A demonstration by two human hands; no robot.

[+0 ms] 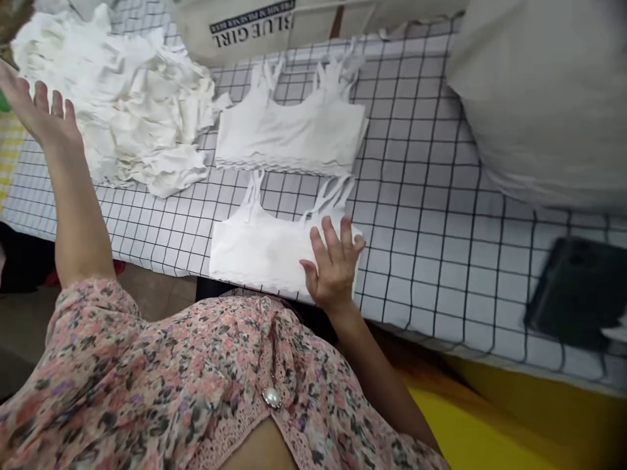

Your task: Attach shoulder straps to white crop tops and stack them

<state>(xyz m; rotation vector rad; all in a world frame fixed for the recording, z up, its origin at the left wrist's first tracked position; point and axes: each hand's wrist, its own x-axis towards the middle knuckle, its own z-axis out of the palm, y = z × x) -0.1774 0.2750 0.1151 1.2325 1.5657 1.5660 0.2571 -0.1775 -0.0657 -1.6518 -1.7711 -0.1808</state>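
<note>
Two white crop tops lie flat on a black-and-white checked cloth (416, 196). The nearer top (259, 245) sits at the table's front edge, and my right hand (333, 261) rests flat on its right side with fingers spread, holding nothing. The farther top (294, 127) lies just beyond it, straps pointing away. My left hand (36, 111) is raised open, fingers apart, over the left edge of a heap of white garments (127, 98), holding nothing.
A large grey-white cushion or bag (543, 98) fills the right rear. A beige bag printed "BLUE GIRL" (245, 26) stands behind the tops. A dark flat object (578, 290) lies at the right front. Yellow surface (490, 424) shows below the table.
</note>
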